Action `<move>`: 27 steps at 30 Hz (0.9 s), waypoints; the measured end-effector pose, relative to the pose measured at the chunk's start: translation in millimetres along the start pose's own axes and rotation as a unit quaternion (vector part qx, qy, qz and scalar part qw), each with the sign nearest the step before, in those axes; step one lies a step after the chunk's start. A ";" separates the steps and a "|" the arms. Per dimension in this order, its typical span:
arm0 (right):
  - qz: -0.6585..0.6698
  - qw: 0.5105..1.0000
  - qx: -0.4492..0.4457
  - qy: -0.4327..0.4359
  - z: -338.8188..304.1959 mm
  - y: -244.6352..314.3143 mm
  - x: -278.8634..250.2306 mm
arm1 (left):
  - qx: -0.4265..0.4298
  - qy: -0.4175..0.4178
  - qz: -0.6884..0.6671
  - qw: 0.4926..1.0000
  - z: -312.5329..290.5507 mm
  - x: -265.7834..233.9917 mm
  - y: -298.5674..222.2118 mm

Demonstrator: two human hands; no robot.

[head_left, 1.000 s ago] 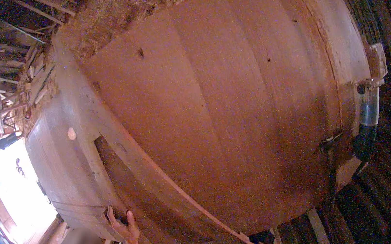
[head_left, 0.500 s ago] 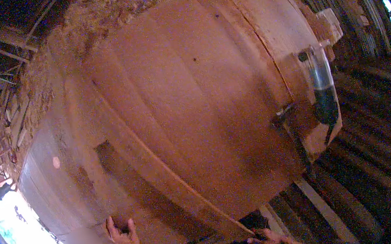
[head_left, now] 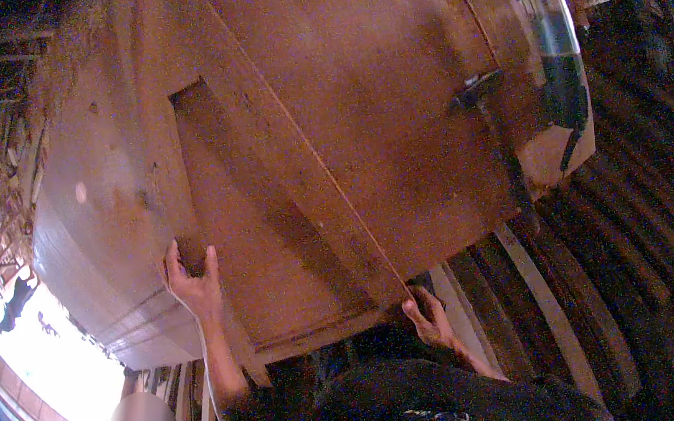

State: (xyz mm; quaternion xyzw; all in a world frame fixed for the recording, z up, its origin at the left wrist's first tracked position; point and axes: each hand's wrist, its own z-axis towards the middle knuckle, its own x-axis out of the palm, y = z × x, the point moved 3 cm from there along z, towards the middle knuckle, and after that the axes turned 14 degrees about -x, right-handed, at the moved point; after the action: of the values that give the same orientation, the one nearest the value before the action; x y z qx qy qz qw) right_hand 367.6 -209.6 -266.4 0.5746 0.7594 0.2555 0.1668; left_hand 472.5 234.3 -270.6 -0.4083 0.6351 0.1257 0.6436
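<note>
My left hand (head_left: 192,280) lies over wooden boards on a large worktop, its thumb and fingers spread apart. Below it, the wrist leads back to a dark sleeve. A long, wide plank (head_left: 281,167) with a pale edge line runs from the far side to the near edge. At that plank's near right corner, my right hand (head_left: 427,317) is closed on the edge, thumb on the near side; some fingers are hidden in shadow. Between the two hands lies a sunken, shadowed board surface (head_left: 246,222) with a squared notch at its far end.
A hammer (head_left: 481,92) lies to the right, its handle pointing toward me. Beyond it, at the right end, is a clear cylindrical container (head_left: 560,57) with dark contents. Slatted timber (head_left: 541,295) lies below the right edge. Bright daylight (head_left: 52,355) enters at the left.
The view has tilted down, so the worktop and hammer appear higher and more of my arms shows. My right hand's fingers have closed round the plank's corner; my left hand stays spread.
</note>
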 end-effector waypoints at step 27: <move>-0.046 0.987 -0.138 -0.071 33.9 59.7 -21.0 | 0.126 -0.001 0.069 0.990 10.8 8.0 -61.5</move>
State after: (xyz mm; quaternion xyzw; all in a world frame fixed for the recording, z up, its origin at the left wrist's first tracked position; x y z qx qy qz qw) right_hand 439.1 -210.6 -260.2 0.5276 0.7286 0.3082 0.3096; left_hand 523.3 199.7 -257.0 -0.2792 0.6718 0.0896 0.6802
